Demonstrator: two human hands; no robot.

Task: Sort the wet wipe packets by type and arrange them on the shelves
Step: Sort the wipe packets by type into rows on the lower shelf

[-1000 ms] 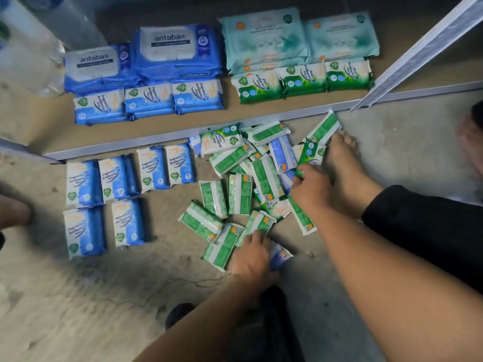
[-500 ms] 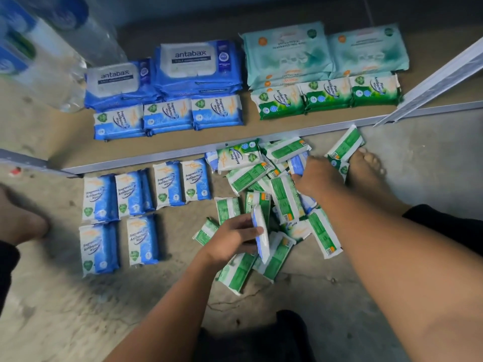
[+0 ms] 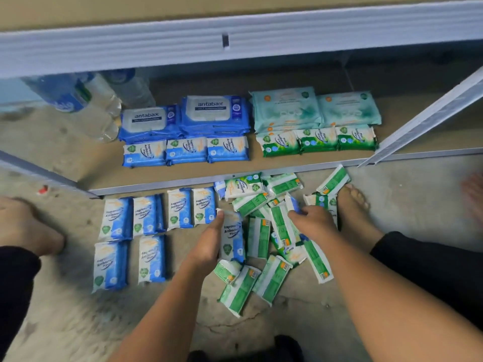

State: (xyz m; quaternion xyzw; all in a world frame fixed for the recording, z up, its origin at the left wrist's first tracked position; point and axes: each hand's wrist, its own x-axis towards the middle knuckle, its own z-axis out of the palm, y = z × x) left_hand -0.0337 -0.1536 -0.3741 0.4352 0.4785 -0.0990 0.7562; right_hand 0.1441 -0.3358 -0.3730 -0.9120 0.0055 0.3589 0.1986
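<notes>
On the floor, blue packets (image 3: 180,209) lie in neat rows; green packets (image 3: 257,237) sprawl jumbled beside them, before the shelf (image 3: 99,163).

Both forearms bare, reaching fwd & down from bottom of view, approx parallel. Left grip (image 3: 209,242): palm facing right, thumb straight up, fingers wrapped round a blue packet (image 3: 234,237). Right grip (image 3: 312,222): knuckles up, fingertips curled onto a white-blue packet (image 3: 292,203).
</notes>
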